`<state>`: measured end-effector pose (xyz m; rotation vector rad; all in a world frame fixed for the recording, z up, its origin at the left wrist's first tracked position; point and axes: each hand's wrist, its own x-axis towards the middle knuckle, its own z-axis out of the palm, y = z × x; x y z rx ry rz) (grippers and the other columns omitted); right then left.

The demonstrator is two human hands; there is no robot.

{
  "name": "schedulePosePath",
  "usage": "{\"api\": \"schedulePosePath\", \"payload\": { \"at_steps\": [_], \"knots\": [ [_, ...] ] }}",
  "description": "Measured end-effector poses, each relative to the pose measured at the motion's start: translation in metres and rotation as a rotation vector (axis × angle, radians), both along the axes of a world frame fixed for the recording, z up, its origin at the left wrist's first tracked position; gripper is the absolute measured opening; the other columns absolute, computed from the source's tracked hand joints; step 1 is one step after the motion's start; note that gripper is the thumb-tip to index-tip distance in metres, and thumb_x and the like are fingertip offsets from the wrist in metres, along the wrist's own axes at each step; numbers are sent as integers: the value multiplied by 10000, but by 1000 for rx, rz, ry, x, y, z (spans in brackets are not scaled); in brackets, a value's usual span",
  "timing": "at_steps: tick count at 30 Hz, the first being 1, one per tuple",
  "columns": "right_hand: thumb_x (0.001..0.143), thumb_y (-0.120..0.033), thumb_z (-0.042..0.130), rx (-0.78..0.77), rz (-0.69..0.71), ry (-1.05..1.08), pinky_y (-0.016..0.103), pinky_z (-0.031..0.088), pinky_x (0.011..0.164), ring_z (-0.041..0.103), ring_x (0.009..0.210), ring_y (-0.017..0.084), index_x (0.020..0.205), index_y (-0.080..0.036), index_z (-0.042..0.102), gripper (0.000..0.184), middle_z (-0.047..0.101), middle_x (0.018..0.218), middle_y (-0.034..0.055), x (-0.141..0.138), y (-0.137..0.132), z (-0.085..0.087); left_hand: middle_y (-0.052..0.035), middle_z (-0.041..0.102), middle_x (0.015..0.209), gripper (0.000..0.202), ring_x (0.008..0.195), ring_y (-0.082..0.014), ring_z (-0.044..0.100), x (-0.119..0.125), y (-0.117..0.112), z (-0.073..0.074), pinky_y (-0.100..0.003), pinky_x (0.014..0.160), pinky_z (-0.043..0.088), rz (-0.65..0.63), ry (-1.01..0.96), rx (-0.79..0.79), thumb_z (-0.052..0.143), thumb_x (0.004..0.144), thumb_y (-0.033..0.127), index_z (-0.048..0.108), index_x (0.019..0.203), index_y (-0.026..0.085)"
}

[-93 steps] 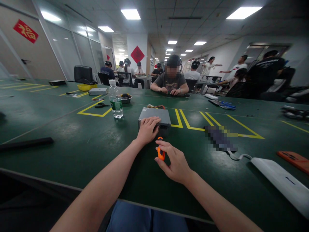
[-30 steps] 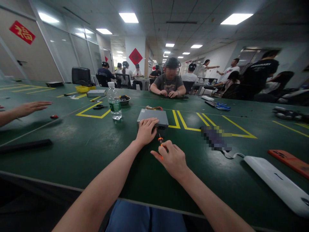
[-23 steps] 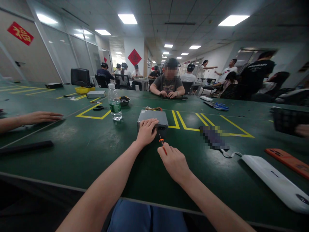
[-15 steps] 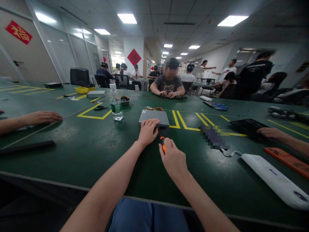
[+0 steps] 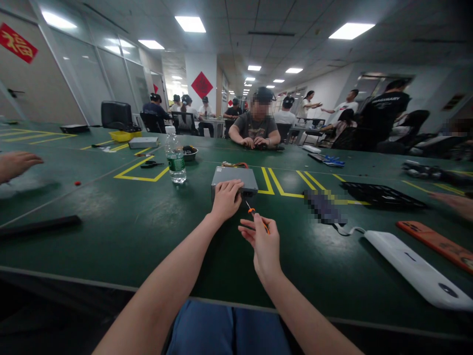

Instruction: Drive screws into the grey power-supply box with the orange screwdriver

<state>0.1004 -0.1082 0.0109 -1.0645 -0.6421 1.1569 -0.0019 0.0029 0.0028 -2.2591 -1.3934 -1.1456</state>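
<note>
A grey metal box (image 5: pixel 236 176) lies flat on the green table (image 5: pixel 111 217) in front of me. My left hand (image 5: pixel 225 198) rests on its near edge, fingers curled over the corner. My right hand (image 5: pixel 261 241) is just behind and to the right of it, holding a small orange-handled screwdriver (image 5: pixel 257 218) between thumb and fingers. The screwdriver's thin shaft slants up and left toward the box's near face. Coloured wires (image 5: pixel 233 164) show at the far side of the box.
A water bottle (image 5: pixel 175 158) stands left of the box, a bowl (image 5: pixel 190 152) behind it. A white power strip (image 5: pixel 410 268), an orange phone (image 5: pixel 432 238) and a black tray (image 5: pixel 380 193) lie at the right. Other people's hands reach in at left (image 5: pixel 16 163) and right (image 5: pixel 454 203). A person (image 5: pixel 254 125) sits opposite.
My right hand has turned and loosened round the screwdriver, which now slants more to the right. A black tray has been set down at the right. The left neighbour's hand has drawn back.
</note>
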Motion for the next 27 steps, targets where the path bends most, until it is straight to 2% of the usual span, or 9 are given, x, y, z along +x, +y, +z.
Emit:
{"api": "schedulePosePath", "payload": {
  "at_steps": [3,5,7,12,14,17,20,22,27],
  "knots": [
    [853,-288,533,-116,-26,325,172,516,571,657,663,105,877,-180,450,137,679,724,33,-14,-1,3,0,561,1233,304,1145,-183,460,0,1,-1,-364,972,284,3,-1,0,465,816,177,534,1106,239],
    [892,-291,464,-163,8,387,154,512,566,648,655,86,850,-170,460,129,676,727,47,-23,-2,5,7,566,1226,300,1140,-178,463,0,1,-1,-362,970,285,2,-2,0,469,818,180,535,1104,243],
    [906,-297,432,-212,84,416,140,490,490,611,548,71,795,-146,484,194,655,667,58,-32,-1,6,10,563,1231,299,1141,-175,461,-1,2,-1,-361,969,286,-3,1,-1,464,824,180,534,1108,247],
    [891,-251,447,-251,183,425,108,278,269,430,344,35,736,-136,519,206,522,511,-31,-41,6,8,9,550,1250,326,1145,-178,459,-4,3,-1,-360,959,297,-16,26,-18,453,834,180,521,1145,254],
    [839,-232,539,-235,178,409,101,225,251,406,337,29,716,-151,498,154,490,511,-56,-38,8,7,9,541,1261,340,1155,-177,452,-5,4,-1,-356,963,296,-21,40,-20,448,835,176,513,1160,254],
    [758,-163,633,-213,165,394,85,193,250,387,344,16,676,-162,456,195,454,515,-76,-28,11,5,6,528,1275,354,1163,-175,448,-6,2,0,-353,967,296,-21,46,-25,444,831,168,509,1168,256],
    [837,-171,523,-228,200,415,84,197,255,362,341,10,699,-146,483,146,447,522,-63,-16,12,6,6,532,1270,350,1163,-179,449,-6,1,0,-359,970,293,-21,41,-30,438,833,169,514,1163,257],
    [884,-197,438,-255,256,444,91,205,257,329,326,8,730,-125,514,187,437,517,-54,-9,12,8,7,534,1267,346,1164,-178,448,-6,1,1,-359,973,290,-22,37,-31,432,835,169,516,1159,256],
    [905,-202,372,-323,355,491,94,199,262,295,309,6,758,-103,537,242,402,498,-56,9,8,8,5,541,1259,328,1159,-174,451,-5,0,2,-352,969,295,-22,17,-26,442,840,187,516,1153,254]
  ]
}}
